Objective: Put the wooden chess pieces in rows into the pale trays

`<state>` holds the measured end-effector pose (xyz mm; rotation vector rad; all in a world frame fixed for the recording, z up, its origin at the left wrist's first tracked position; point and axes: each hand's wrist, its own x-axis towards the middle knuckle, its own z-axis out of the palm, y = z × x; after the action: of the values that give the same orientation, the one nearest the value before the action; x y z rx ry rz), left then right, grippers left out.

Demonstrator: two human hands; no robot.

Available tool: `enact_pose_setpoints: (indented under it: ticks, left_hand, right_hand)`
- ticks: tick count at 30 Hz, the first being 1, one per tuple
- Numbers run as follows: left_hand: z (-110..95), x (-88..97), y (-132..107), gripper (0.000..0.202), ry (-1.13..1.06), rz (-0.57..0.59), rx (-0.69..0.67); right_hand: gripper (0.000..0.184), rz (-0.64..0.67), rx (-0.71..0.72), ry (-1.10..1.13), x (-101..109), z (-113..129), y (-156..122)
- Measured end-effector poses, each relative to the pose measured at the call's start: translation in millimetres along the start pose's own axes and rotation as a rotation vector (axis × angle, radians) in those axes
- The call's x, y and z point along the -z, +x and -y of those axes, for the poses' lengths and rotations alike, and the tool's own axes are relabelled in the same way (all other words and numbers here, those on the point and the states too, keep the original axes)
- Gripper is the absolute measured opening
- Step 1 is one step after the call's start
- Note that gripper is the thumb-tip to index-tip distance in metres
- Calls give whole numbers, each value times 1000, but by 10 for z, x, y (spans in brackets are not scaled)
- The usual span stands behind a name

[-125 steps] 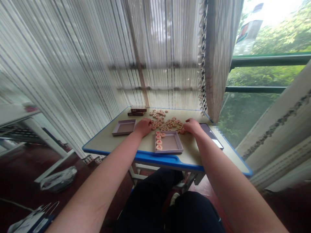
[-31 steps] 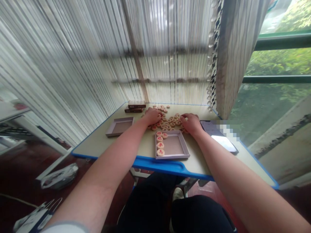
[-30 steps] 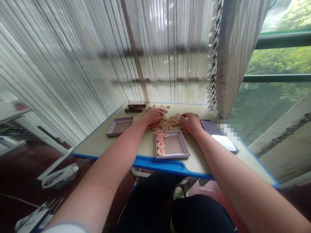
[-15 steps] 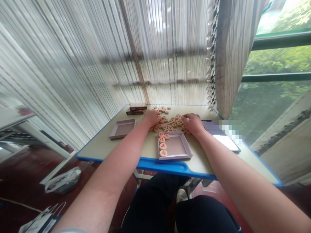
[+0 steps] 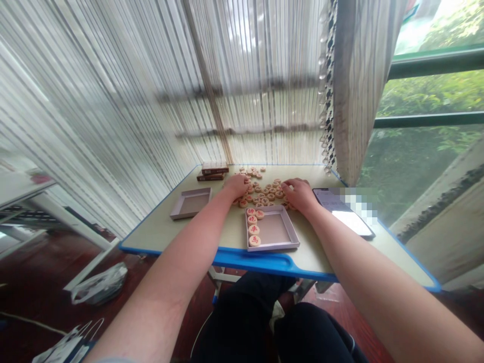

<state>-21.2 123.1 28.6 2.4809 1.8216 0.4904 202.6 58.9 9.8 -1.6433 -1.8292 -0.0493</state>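
Loose round wooden xiangqi pieces (image 5: 265, 190) with red or dark characters lie in a spread pile at the middle of the table. At the pile's left side is my left hand (image 5: 237, 186), its fingers curled down among the pieces; what is under the fingertips is hidden. My right hand (image 5: 298, 190) rests at the right side, fingers loosely bent and apart, thumb and fingertips by the nearest pieces. In front of the pile lies a shallow box tray (image 5: 290, 222). Several red-lettered pieces (image 5: 254, 230) stand in a column along its left wall, with one more beside the top.
Another shallow box half (image 5: 174, 212) lies left of my left arm. Two stacked brown boxes (image 5: 214, 171) sit at the back left. A phone (image 5: 342, 212) lies by my right forearm. The table's blue edge (image 5: 253, 258) is nearest me; a striped curtain (image 5: 264, 101) hangs behind.
The view has shifted slightly. Both hands stay at the pile with only slight finger movement; the pieces in the tray are the same.
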Motion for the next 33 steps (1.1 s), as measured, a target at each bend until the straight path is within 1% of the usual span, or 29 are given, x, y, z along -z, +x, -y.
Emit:
enact_pose_setpoints:
  ticks: [3,5,7,10,13,16,19,22,25,27,28,29,31,33]
  left_hand:
    - [-5,2,9,26,-43,48,35]
    - [-12,-1,9,26,-105,54,38]
    - [-20,-13,2,26,-153,31,3]
    - [-37,-38,-14,26,-164,-15,-46]
    - [-69,-43,-27,23,-140,-41,-34]
    - [-91,-31,-30,19,-122,-46,-20]
    - [-70,-37,-20,14,-172,-45,-2]
    - [-29,-52,-9,22,-319,-67,-9]
    - [-38,-44,-19,31,-500,-142,-13]
    - [-81,-25,-43,32,-684,-177,-16]
    - [-108,-15,-61,34,-795,-170,-19]
    - [-135,-5,-81,36,-904,-147,-22]
    - [-179,12,-127,39,-1076,-63,-28]
    - [-204,29,-174,40,-1171,48,-36]
  right_hand:
    - [32,8,11,-2,-7,10,2]
    - [32,16,26,3,-20,20,4]
    - [32,16,34,10,-36,30,7]
    - [33,14,40,18,-50,38,10]
    - [34,20,49,30,-45,42,11]
    - [32,-2,47,41,-20,56,9]
    - [31,-20,39,47,6,72,5]
    - [32,-9,42,44,12,63,6]
    - [31,-14,42,63,-4,30,12]
    - [28,-28,38,98,-14,17,13]
    - [28,-32,42,119,-17,19,11]
    - [28,-31,54,139,-16,28,6]
    - [31,-22,101,173,-7,70,-12]
    - [34,-10,168,200,12,130,-39]
